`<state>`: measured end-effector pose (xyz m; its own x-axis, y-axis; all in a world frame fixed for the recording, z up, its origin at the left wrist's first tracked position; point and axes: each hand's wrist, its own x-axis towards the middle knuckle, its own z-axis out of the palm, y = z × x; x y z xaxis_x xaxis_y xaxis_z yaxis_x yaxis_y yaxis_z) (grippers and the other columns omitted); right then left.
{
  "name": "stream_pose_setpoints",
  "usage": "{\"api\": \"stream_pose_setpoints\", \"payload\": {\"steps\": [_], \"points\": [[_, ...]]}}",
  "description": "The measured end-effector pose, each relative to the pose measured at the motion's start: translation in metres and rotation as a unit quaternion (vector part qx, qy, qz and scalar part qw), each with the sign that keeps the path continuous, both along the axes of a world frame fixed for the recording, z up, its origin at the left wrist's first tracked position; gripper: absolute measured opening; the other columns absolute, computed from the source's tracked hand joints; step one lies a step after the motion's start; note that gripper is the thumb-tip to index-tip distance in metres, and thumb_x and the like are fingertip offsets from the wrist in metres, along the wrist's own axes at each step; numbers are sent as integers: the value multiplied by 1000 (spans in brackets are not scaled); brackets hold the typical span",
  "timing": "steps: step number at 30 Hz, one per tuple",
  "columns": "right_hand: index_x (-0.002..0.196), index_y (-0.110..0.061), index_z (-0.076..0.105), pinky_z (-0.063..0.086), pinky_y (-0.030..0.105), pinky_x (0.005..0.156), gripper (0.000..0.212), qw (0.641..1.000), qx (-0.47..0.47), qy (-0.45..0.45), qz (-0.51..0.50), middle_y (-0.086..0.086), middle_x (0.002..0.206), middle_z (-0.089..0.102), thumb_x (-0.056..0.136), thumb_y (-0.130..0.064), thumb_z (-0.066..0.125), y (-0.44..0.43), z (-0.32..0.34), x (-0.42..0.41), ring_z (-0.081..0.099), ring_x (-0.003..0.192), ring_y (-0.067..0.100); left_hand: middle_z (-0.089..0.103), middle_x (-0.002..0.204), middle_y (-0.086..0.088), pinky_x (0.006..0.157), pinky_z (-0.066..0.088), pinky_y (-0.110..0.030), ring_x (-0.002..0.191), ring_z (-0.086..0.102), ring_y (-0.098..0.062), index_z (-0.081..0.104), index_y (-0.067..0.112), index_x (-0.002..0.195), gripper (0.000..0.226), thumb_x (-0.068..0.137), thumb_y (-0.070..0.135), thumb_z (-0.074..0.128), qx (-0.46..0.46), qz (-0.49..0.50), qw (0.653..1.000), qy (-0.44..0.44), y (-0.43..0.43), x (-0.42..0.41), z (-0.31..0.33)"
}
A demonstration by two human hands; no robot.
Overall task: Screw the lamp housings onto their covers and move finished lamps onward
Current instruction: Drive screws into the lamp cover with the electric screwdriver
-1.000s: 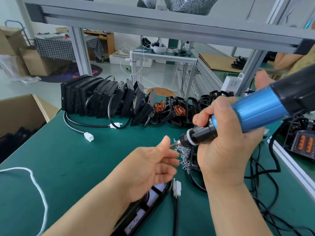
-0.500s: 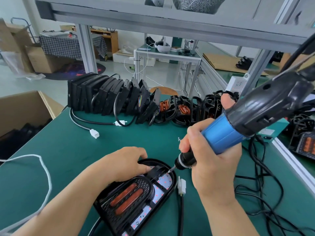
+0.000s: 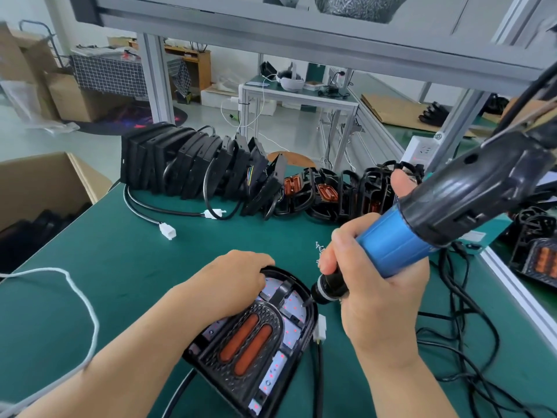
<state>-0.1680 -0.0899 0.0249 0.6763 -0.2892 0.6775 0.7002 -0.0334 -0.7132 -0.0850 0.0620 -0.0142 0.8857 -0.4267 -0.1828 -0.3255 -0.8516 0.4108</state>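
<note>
A black arch-shaped lamp with two orange lenses lies flat on the green table in front of me. My left hand grips its rounded top edge, fingers curled over the rim. My right hand holds a blue and black electric screwdriver, tilted down to the left. Its bit touches the lamp's upper right rim. A small heap of loose screws shows just behind my right hand.
A row of black lamp housings and covers stands across the back of the table. A cardboard box sits at the left edge. Black cables tangle at the right; a white cord loops at the left.
My left hand dropped from near the screwdriver tip onto the lamp's top edge. The screwdriver tipped downward and its bit came onto the lamp's rim. The lamp now lies fully in view.
</note>
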Motion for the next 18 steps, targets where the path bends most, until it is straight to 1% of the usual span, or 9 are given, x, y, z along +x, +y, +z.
{"api": "stream_pose_setpoints", "payload": {"steps": [1,2,3,6,8,11,14,18], "points": [[83,-30,66,50,33,51,12,1000,1,16,1,-7,61,58,83,-18,66,0,-1,-1,54,49,17,60,101,2,78,47,-33,94,58,-25,57,28,110,23,96,19,40,9,-6,1000,-9,-2,0,0],[76,-21,61,49,31,51,9,1000,6,30,-2,-4,59,57,83,-19,67,-1,-4,-1,53,49,18,58,98,3,75,45,-32,92,58,-26,57,26,108,22,96,18,40,23,-8,1000,-14,-4,0,0],[74,-15,58,49,30,51,13,999,9,40,-5,-2,58,56,82,-18,67,0,-5,-2,52,48,19,57,97,3,74,45,-32,91,57,-26,56,25,109,22,96,17,41,36,-6,999,-19,-6,0,0],[72,-6,53,47,26,50,19,999,11,46,-5,6,58,54,82,-16,67,3,-10,-3,49,48,27,61,100,-1,77,50,-35,90,59,-27,56,22,107,22,94,13,40,63,5,998,-16,-8,1,1],[70,-4,51,46,24,50,22,999,11,50,-1,12,58,51,82,-15,66,5,-12,-2,47,48,30,61,99,-2,77,52,-37,90,61,-27,57,21,104,22,93,12,40,68,9,998,-11,-9,1,1],[72,-6,52,48,24,53,20,998,14,54,-1,9,60,53,83,-14,66,7,-15,-1,48,49,29,61,97,-3,73,50,-36,88,61,-27,57,21,104,22,93,11,41,70,17,997,-8,-8,1,1],[71,0,51,48,23,54,25,998,11,58,-8,10,59,53,82,-14,67,7,-19,1,48,49,29,61,98,-5,76,52,-39,90,61,-28,56,18,104,19,95,11,40,72,14,997,-14,-9,1,0],[69,0,51,47,25,55,26,998,-4,56,-5,12,58,52,83,-14,67,7,-21,2,49,49,30,62,101,-6,79,52,-40,92,62,-29,57,17,108,22,96,11,39,74,14,997,-14,-9,-1,0]]}}
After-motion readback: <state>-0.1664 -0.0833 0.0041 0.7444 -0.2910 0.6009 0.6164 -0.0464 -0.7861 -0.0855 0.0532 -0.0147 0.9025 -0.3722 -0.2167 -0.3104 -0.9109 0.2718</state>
